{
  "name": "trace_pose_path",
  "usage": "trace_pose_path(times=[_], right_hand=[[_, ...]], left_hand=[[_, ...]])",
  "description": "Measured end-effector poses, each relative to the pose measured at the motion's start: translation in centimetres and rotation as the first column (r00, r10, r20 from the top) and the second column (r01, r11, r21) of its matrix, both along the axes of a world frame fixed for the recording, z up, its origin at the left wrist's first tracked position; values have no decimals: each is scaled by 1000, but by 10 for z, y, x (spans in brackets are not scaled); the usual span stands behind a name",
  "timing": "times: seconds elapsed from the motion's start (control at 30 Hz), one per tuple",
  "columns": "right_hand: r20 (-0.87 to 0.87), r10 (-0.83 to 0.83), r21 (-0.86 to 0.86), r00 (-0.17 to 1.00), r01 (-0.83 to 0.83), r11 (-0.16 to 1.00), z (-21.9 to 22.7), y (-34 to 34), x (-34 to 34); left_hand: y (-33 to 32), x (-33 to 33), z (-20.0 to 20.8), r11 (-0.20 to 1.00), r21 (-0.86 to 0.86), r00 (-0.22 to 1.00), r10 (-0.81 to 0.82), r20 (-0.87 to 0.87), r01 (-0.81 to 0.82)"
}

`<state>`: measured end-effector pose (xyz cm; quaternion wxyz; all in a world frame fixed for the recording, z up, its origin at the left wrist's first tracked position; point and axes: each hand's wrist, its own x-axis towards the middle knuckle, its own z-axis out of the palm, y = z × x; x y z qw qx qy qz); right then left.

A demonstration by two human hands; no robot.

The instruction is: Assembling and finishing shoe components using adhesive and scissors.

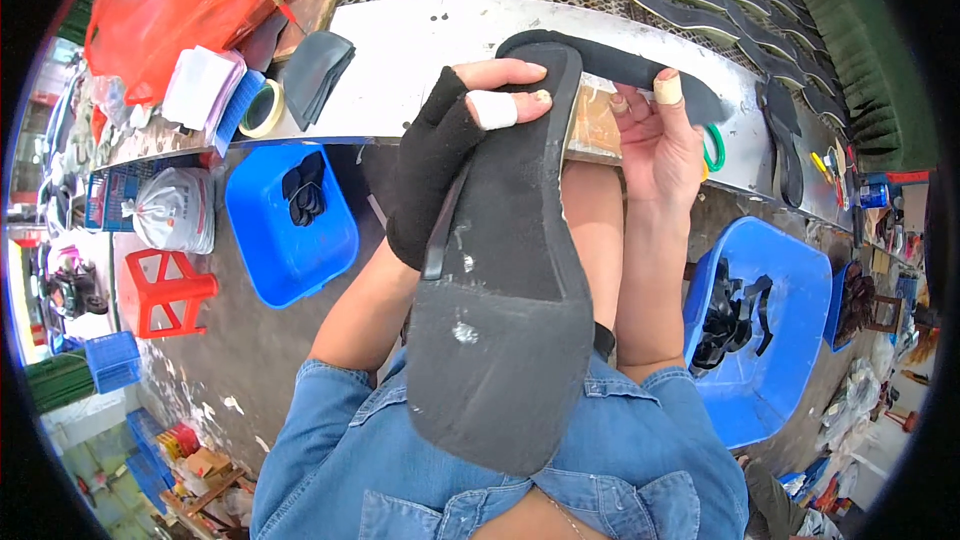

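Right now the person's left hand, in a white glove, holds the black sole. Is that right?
Only the glove's colour is wrong: the head view shows a black glove on the left hand, which holds the black sole.

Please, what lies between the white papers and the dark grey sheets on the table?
In the head view, blue sheets and a pale yellow tape roll lie there.
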<state>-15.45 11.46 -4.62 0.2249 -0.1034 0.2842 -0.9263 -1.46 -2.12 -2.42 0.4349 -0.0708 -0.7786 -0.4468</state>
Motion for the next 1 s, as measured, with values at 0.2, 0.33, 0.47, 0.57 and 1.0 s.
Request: trace_pose_path(times=[0.2, 0.33, 0.47, 0.57, 1.0], right_hand=[[-333, -262, 252, 906, 354, 901, 28, -1, 29], [-453, -276, 345, 848, 452, 822, 30, 6, 39], [-460, -168, 470, 872, 400, 787, 38, 12, 50], [-574, -70, 507, 816, 421, 752, 47, 13, 59], [-605, -37, 405, 795, 348, 846, 28, 27, 59]], left_hand=[[1, -1, 5, 993, -90, 996, 84, 38, -80], [5, -3, 11, 991, -106, 995, 90, 32, -86], [6, -3, 15, 984, -149, 994, 100, 40, -93], [5, -5, 18, 981, -161, 992, 117, 40, -109], [-10, -25, 7, 972, -126, 980, 201, -9, -200]])
